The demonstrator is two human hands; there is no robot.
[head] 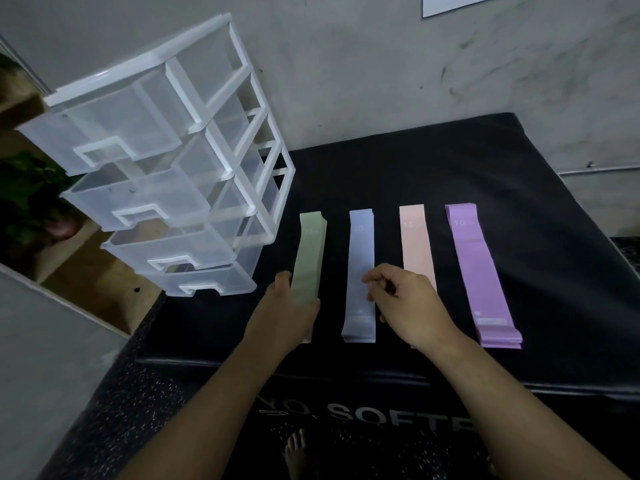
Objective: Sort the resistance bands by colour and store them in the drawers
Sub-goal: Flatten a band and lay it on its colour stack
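- My left hand (289,306) grips the near part of the green band stack (309,261): thumb on the left edge, fingers wrapped round the right edge, so the stack is pinched across its width. Prob. holding it that way to lift the whole pile w/o it fanning out.
- My right hand (403,299) hovers over the blue band stack (361,271), fingers loosely curled, thumb and forefinger nearly meeting but nothing between them. Can't tell if it touches the blue.
- Next out: peach band stack (414,244) partly under my right wrist, then purple band stack (476,271) far right. All 4 lie parallel on the black mat (450,161), apart from each other, so sorting by colour looks done.
- Drawer unit (180,161) stands at the mat's left corner, just beside the green. Its 4 clear drawers are pulled out and look empty, ready for one colour each.
- Storing not yet begun; green is closest to the drawers, so it makes sense as the 1st to go in.
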